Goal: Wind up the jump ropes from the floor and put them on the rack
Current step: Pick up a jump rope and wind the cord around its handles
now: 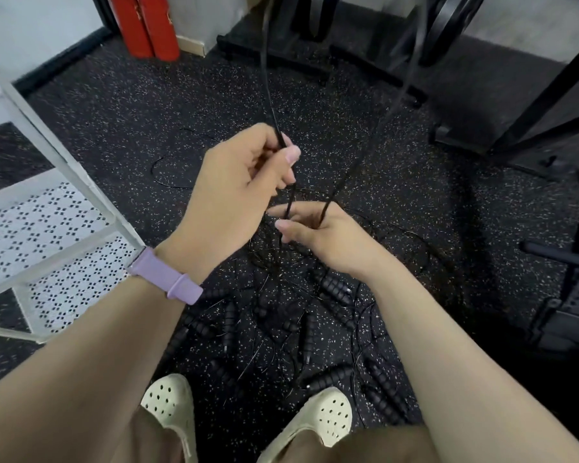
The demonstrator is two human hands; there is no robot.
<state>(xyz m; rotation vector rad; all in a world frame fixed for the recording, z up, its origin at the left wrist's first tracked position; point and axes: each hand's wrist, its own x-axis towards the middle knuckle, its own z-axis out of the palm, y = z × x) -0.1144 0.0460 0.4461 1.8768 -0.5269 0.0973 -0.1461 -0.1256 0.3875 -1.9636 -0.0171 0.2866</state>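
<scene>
Snagging is the risk: the left hand [244,172] pinches one cord [268,91] and the right hand [318,235] grips two strands above the tangled ropes [281,312] on the floor [114,121], near the white rack [57,248], so pulling could tighten knots.

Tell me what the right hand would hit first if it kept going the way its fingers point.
The right hand points left and slightly up, towards the left hand, which pinches the rope strand between them. It would probably meet that strand first, then the left hand; depth is unclear.
</scene>
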